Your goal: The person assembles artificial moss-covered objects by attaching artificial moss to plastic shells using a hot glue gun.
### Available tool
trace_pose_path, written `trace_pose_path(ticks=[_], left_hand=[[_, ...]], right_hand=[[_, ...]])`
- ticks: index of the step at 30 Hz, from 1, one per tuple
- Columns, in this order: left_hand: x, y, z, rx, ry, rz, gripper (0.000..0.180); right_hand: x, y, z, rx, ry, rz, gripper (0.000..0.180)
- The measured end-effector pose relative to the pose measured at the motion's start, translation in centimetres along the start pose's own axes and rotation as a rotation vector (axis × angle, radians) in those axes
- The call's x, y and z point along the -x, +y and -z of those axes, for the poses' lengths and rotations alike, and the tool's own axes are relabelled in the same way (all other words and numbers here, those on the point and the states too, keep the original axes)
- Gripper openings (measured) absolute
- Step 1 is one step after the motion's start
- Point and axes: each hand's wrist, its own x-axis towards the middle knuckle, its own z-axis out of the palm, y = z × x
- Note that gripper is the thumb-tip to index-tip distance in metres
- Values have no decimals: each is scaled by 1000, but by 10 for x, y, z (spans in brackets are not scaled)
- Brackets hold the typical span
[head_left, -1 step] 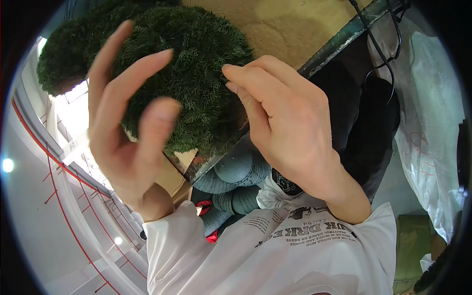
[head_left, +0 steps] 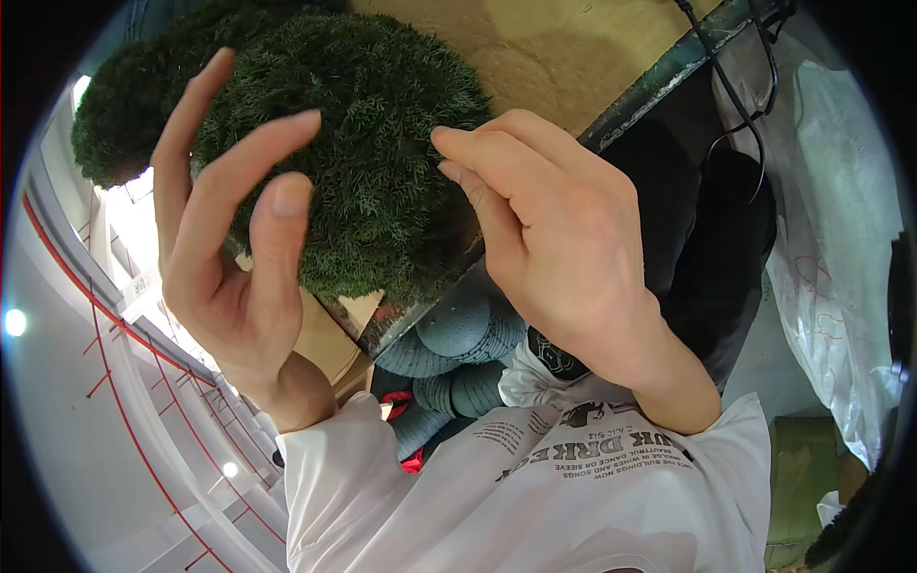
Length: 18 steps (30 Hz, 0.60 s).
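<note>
Room, far left of frame: white ceiling [head_left: 57,420] with red pipes [head_left: 93,291] running in curves; round lamp [head_left: 15,322] lit near left rim.
Greenery, upper left: second mass of dark green foliage [head_left: 115,134], behind the left hand's fingers.
Left hand, left of centre: left hand [head_left: 229,286] raised, palm partly showing, fingers spread and bent, thumb well apart from the forefinger; nothing seen in its grasp. Overlaps the foliage in view; contact cannot be told.
Foliage ball, upper centre: rounded, dense green foliage ball [head_left: 373,181] at the table's corner, between the two hands.
Below it: tan cardboard [head_left: 325,339] and grey rounded objects [head_left: 454,329], partly hidden.
Clothing, lower centre: white shirt [head_left: 430,516] with dark print.
Right hand, centre right: right hand [head_left: 564,215] at the ball's right margin, back showing, forefinger and thumb tips brought near each other; whether anything thin is pinched cannot be told.
Table, upper right: tan tabletop [head_left: 564,57], dark worn edge.
Far right: black cable [head_left: 714,55]; translucent plastic sheet [head_left: 831,191], reddish marks; green object [head_left: 800,477] lower down.
</note>
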Motion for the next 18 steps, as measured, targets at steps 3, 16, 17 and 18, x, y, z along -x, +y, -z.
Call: trace_pose_path(ticks=[3,16,17,18], left_hand=[[-5,-4,-15,-187,-4,-221,29],[8,-2,-18,-304,-163,-228,29],[9,-2,-18,-313,-164,-227,29],[9,-2,-18,-311,-162,-227,29]], right_hand=[[-5,5,4,-27,-61,-64,19],[-27,9,22,-169,-285,-353,8],[-26,10,21,-138,-273,-300,8],[-26,10,21,-135,-274,-299,8]])
